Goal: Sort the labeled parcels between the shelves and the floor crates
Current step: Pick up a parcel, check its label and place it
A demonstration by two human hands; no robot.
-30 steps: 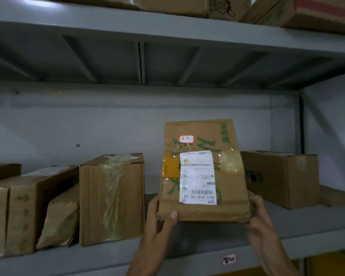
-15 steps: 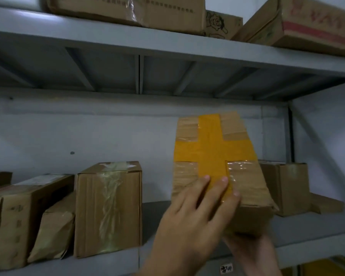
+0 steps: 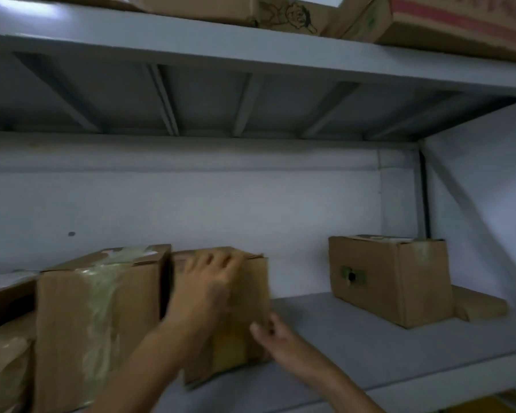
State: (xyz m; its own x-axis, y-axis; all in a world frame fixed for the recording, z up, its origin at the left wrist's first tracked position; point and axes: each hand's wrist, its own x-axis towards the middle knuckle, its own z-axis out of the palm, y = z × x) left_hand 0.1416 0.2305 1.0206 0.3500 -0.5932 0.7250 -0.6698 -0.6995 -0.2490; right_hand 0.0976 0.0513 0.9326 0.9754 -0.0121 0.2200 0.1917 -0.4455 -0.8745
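Your left hand [image 3: 204, 289] lies flat, fingers spread, on the front of the cardboard parcel [image 3: 245, 329]. Your right hand [image 3: 276, 338] grips its lower right edge. Parcel stands on the grey shelf [image 3: 370, 347], touching the taped box [image 3: 99, 320] on its left.

Seven boxes stand on the lower shelf [image 3: 355, 338], three boxes on the upper shelf [image 3: 251, 52], two hands.

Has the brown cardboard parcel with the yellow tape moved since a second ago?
Yes. The brown cardboard parcel, earlier held up in front of the wall, now sits down on the grey metal shelf, against the taped box on its left.
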